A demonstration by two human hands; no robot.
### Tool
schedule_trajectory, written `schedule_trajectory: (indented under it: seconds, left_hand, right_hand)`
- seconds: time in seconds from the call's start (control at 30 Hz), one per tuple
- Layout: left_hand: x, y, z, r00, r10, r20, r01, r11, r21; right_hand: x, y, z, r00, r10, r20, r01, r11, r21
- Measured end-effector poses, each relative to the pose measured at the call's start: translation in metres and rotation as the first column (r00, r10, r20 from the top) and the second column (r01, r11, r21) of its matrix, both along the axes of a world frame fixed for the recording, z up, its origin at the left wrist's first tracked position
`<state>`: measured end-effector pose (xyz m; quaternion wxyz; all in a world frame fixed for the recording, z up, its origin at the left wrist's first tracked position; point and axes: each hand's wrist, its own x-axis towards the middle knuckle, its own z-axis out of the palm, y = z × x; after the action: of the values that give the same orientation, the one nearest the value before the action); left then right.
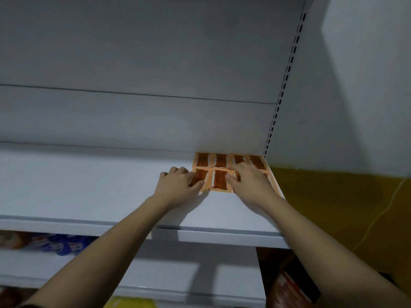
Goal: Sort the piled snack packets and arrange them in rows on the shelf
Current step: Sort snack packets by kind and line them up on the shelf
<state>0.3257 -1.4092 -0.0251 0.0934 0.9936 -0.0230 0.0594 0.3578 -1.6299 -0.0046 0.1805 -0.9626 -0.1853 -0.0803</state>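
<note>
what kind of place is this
Probably a shop aisle or stockroom. A white metal shelf hangs from a slotted upright, orange snack packets lie in neat rows under both hands, and more packaged goods fill the shelf below.

The white shelf (89,185) carries orange snack packets (220,180) lying flat in two rows, under and just beyond both hands' fingertips.
</note>
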Motion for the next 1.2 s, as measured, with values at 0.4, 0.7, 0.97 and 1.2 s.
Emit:
schedule_trajectory:
  seconds: [0.4, 0.7, 0.97, 1.2]
  left_hand:
    - [-0.157, 0.080, 0.064, 0.911, 0.410, -0.040, -0.412, 0.906, -0.098]
    - [-0.325, 0.216, 0.093, 0.761, 0.649, -0.018, -0.649, 0.760, -0.035]
    - [-0.468, 0.377, 0.125, 0.632, 0.774, 0.052, -0.764, 0.632, -0.130]
    - [-0.556, 0.513, 0.124, 0.551, 0.828, 0.100, -0.834, 0.545, 0.086]
  right_hand:
    - [-0.114, 0.126, 0.047, 0.919, 0.373, -0.128, -0.369, 0.928, 0.053]
    - [-0.234, 0.292, 0.080, 0.779, 0.622, -0.079, -0.626, 0.780, -0.030]
    - [-0.349, 0.503, 0.111, 0.640, 0.765, -0.072, -0.769, 0.637, -0.061]
    - [-0.427, 0.674, 0.113, 0.543, 0.834, -0.097, -0.840, 0.540, -0.057]
